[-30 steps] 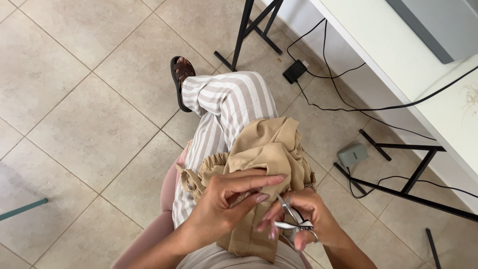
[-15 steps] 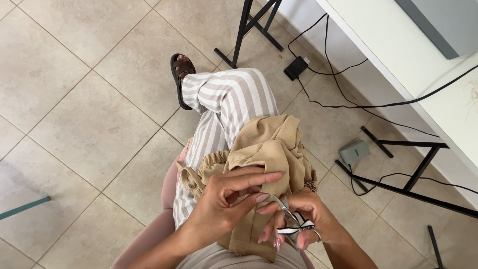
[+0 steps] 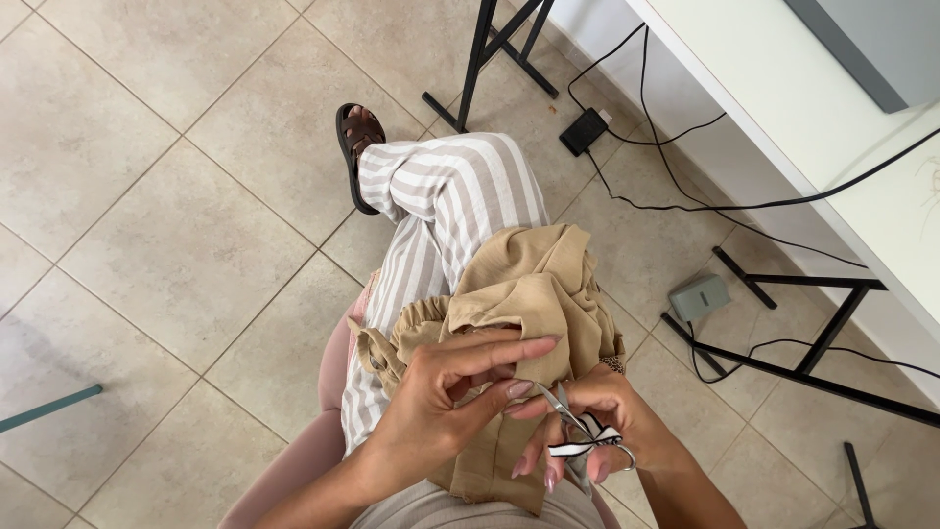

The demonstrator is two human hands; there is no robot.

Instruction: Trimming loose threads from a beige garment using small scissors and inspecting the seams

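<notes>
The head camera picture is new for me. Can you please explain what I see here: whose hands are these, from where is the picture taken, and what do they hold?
There is no machine here. The picture comes from one camera worn on a person's head, looking down at their own lap and two bare hands. The person sits with striped trousers and a dark sandal over a tiled floor.

The left hand pinches a beige garment that lies bunched on the lap. The right hand holds small scissors with black and white striped handles, their tips at the fabric beside the left fingers.

At the right stands a white table on black legs. Under it, black cables, a black power adapter and a grey pedal lie on the floor.
</notes>
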